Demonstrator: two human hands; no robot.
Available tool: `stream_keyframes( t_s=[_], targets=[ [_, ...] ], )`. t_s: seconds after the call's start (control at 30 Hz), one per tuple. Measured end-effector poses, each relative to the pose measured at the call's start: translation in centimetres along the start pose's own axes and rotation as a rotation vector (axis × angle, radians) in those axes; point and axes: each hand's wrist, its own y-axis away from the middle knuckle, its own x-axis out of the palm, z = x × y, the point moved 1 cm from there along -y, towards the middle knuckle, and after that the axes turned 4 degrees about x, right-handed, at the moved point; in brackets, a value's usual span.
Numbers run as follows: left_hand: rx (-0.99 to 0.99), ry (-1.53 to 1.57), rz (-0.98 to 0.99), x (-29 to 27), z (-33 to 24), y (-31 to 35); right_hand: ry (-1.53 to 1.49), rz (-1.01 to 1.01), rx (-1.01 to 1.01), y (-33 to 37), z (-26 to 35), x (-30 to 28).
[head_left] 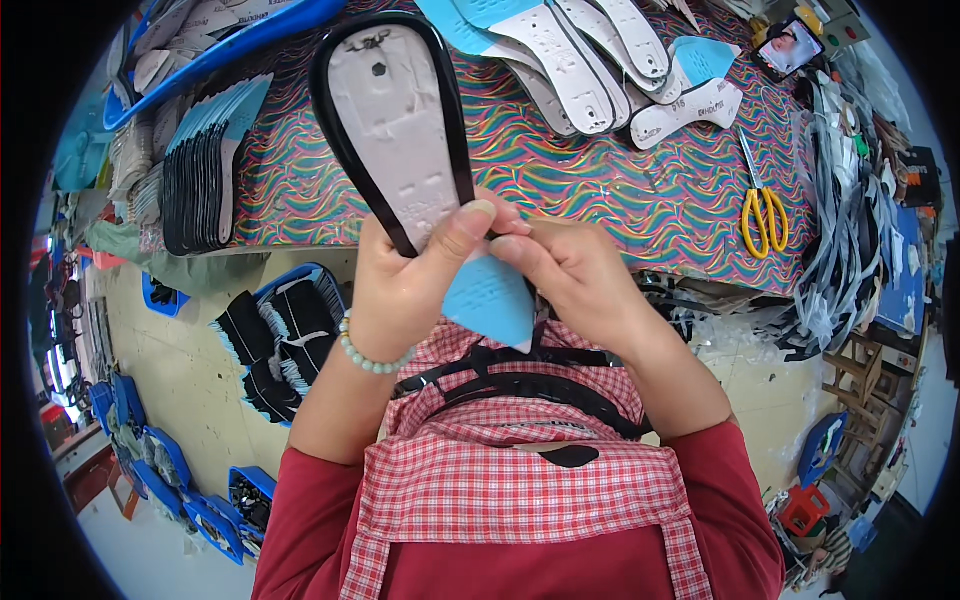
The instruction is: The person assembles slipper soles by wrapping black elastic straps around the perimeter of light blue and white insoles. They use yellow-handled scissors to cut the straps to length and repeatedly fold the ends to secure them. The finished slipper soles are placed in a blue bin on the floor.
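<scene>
A white shoe insole (385,105) with a light blue tip (490,300) is held up over the table's near edge, its broad end pointing away from me. Glossy black edging strip (328,120) runs around the broad end and down both sides. My left hand (400,270) is closed around the narrow middle, thumb on the white face. Beside the blue part, my right hand (580,275) is closed in a pinch at the insole's right edge, where the edging strip appears to pass; its fingertips partly hide what they grip.
Yellow-handled scissors (765,222) lie at the table's right, near hanging black and grey strips (850,210). Loose insoles (575,75) are piled at the back. A row of black-edged insoles (205,175) stands at left, below a blue tray (225,55). A blue bin (335,280) sits lower left.
</scene>
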Motion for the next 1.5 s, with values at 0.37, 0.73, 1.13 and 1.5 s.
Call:
stream_keyframes(
  t_s=[0.37,0.73,1.13,1.5],
  targets=[
    [-0.192,0.235,0.309,-3.5,-0.3,-0.3,-0.096,0.009,-0.235,-0.3,1.5,2.1],
    [-0.337,0.554,0.172,-12.5,-4.2,3.2,0.26,-0.542,-0.014,3.4,-7.4,-13.4],
    [0.076,0.155,-0.673,-25.4,-10.2,-0.3,0.279,-0.696,0.426,10.4,-13.0,-21.6],
    [-0.609,0.831,0.136,-2.5,2.4,-2.4,0.181,-0.007,0.113,5.6,-2.9,-2.4]
  ],
)
